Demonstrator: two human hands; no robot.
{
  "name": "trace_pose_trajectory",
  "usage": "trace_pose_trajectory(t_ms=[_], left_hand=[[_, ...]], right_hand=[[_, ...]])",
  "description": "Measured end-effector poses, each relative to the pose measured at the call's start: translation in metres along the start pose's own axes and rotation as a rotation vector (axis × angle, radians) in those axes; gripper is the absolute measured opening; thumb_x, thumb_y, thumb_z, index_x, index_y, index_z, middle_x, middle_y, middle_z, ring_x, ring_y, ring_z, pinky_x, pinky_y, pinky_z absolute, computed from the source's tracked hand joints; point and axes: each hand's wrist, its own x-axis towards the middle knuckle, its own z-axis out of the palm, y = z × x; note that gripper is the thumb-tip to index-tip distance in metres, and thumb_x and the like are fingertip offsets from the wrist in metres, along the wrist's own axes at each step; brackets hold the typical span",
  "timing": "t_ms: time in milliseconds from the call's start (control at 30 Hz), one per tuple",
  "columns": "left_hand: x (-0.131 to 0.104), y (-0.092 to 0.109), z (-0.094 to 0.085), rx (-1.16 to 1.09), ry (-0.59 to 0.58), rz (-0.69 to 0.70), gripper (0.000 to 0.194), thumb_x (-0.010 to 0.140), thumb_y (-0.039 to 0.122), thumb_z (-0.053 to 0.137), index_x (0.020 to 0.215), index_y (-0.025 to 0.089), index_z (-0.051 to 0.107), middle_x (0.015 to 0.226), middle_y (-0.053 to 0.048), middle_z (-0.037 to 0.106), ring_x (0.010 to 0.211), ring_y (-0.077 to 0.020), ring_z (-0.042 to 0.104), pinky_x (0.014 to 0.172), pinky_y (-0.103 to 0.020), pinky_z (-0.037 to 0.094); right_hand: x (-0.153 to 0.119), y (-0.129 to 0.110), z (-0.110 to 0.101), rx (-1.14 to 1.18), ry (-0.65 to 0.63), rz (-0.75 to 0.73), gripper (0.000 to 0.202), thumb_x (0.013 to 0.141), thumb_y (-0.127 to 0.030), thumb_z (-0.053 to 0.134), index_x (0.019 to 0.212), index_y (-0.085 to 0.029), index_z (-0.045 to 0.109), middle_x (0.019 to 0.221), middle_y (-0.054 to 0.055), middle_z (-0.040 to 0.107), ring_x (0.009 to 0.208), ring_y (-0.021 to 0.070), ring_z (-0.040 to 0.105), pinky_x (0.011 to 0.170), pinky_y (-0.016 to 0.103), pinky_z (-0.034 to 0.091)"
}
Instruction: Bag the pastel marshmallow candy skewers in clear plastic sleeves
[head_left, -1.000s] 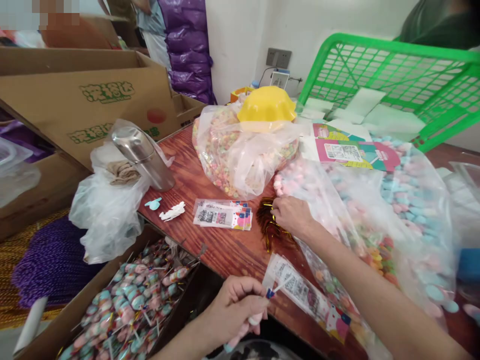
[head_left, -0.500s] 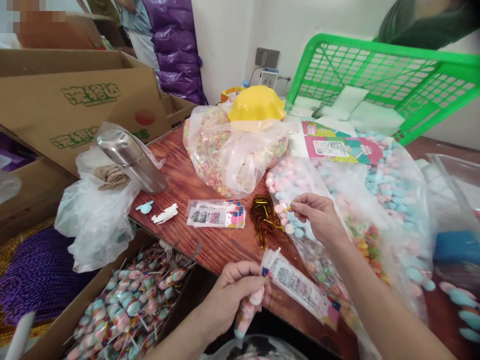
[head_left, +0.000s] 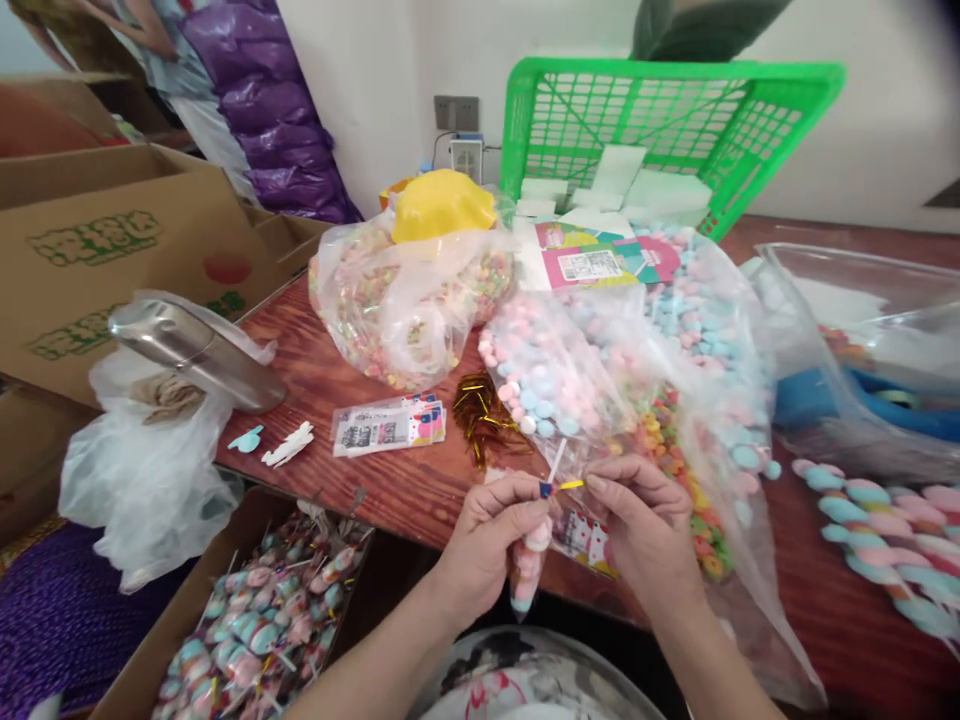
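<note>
Between thumb and fingers, my left hand (head_left: 499, 535) pinches the gathered neck of a bagged marshmallow lollipop (head_left: 527, 570). The candy hangs below the grip, and its white stick points up. My right hand (head_left: 645, 525) is closed on a gold twist tie (head_left: 571, 484), whose free end reaches the bag's neck. A bundle of gold twist ties (head_left: 484, 415) lies on the table just beyond. Printed clear bags (head_left: 390, 425) are stacked to the left of it. More printed bags (head_left: 589, 535) lie partly hidden behind my right hand.
Several wrapped lollipops fill a cardboard box (head_left: 356, 590) at lower left. Bags of marshmallows (head_left: 555, 375) and ring candies (head_left: 405, 330) cover the table's middle. A steel flask (head_left: 202, 355) leans at left, a green basket (head_left: 667, 110) stands behind, and unwrapped marshmallow skewers (head_left: 892, 520) lie at right.
My right hand has come from the twist tie bundle down to the lollipop's neck, bringing a tie. My left hand has risen slightly with the lollipop. The view has turned right.
</note>
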Motion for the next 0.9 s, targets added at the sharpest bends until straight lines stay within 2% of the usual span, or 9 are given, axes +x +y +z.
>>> trace_pose_trajectory(t_ms=[67,133,200,333,433,533,633,700,900], left_hand=[[0.001,-0.003,0.001,0.031,0.022,-0.035,0.021,0.077,0.031,0.068,0.075,0.011,0.064,0.052,0.003,0.052,0.032,-0.0036,0.039,0.026,-0.014,0.033],[0.002,-0.004,0.004,0.064,0.029,-0.075,0.022,0.076,0.032,0.069,0.074,0.010,0.064,0.052,0.002,0.052,0.030,-0.0037,0.039,0.025,-0.014,0.033],[0.002,-0.007,0.009,0.098,0.017,-0.116,0.023,0.074,0.032,0.070,0.073,0.011,0.063,0.050,0.003,0.052,0.030,-0.0042,0.038,0.024,-0.015,0.032],[0.001,-0.018,0.022,0.162,0.000,-0.168,0.024,0.070,0.033,0.073,0.072,0.013,0.060,0.048,0.005,0.050,0.029,-0.0039,0.034,0.023,-0.015,0.031],[0.000,-0.026,0.029,0.230,0.004,-0.180,0.025,0.071,0.036,0.073,0.073,0.015,0.059,0.049,0.006,0.049,0.030,-0.0031,0.031,0.024,-0.014,0.028],[0.000,-0.029,0.033,0.360,0.027,-0.140,0.025,0.073,0.037,0.071,0.073,0.014,0.062,0.052,0.006,0.047,0.032,-0.0017,0.031,0.027,-0.013,0.025],[0.002,-0.030,0.034,0.480,0.010,-0.047,0.023,0.075,0.035,0.070,0.073,0.013,0.066,0.060,0.004,0.047,0.035,-0.0002,0.033,0.030,-0.013,0.024],[0.003,-0.032,0.032,0.524,-0.026,0.003,0.020,0.077,0.032,0.069,0.073,0.013,0.067,0.065,0.003,0.048,0.038,0.0003,0.034,0.033,-0.014,0.024],[0.006,-0.035,0.031,0.529,-0.053,0.029,0.018,0.080,0.031,0.067,0.077,0.013,0.068,0.067,0.003,0.048,0.040,0.0000,0.035,0.034,-0.014,0.025]], right_hand=[[-0.006,0.002,-0.014,-0.002,0.021,-0.015,0.009,0.069,-0.024,0.077,0.072,-0.019,0.070,0.065,-0.001,0.065,0.057,0.0097,0.057,0.056,0.020,0.048],[-0.011,0.000,-0.028,-0.086,-0.031,0.002,0.008,0.072,-0.025,0.075,0.074,-0.019,0.069,0.068,0.000,0.065,0.060,0.0111,0.058,0.058,0.022,0.049],[-0.015,-0.005,-0.041,-0.225,-0.144,-0.008,0.010,0.078,-0.025,0.070,0.087,-0.021,0.070,0.079,0.002,0.068,0.069,0.0137,0.061,0.064,0.024,0.051],[-0.014,-0.025,-0.061,-0.463,-0.379,-0.189,0.025,0.086,-0.027,0.062,0.110,-0.024,0.068,0.115,0.009,0.064,0.105,0.0210,0.059,0.088,0.033,0.049],[-0.014,-0.039,-0.072,-0.495,-0.495,-0.200,0.020,0.087,-0.029,0.061,0.104,-0.022,0.070,0.104,0.008,0.068,0.100,0.0215,0.061,0.092,0.036,0.047],[-0.019,-0.044,-0.081,-0.461,-0.535,-0.133,0.026,0.082,-0.033,0.067,0.106,-0.022,0.070,0.100,0.008,0.070,0.090,0.0209,0.064,0.084,0.033,0.050],[-0.026,-0.040,-0.085,-0.422,-0.482,-0.006,0.026,0.084,-0.036,0.065,0.105,-0.021,0.070,0.098,0.007,0.071,0.086,0.0195,0.065,0.074,0.028,0.051],[-0.029,-0.033,-0.084,-0.460,-0.413,0.058,0.019,0.087,-0.034,0.060,0.096,-0.021,0.071,0.089,0.005,0.071,0.081,0.0173,0.064,0.073,0.026,0.048],[-0.029,-0.016,-0.080,-0.613,-0.394,0.062,0.024,0.089,-0.029,0.054,0.071,-0.017,0.064,0.062,-0.001,0.056,0.061,0.0116,0.049,0.056,0.022,0.038]])
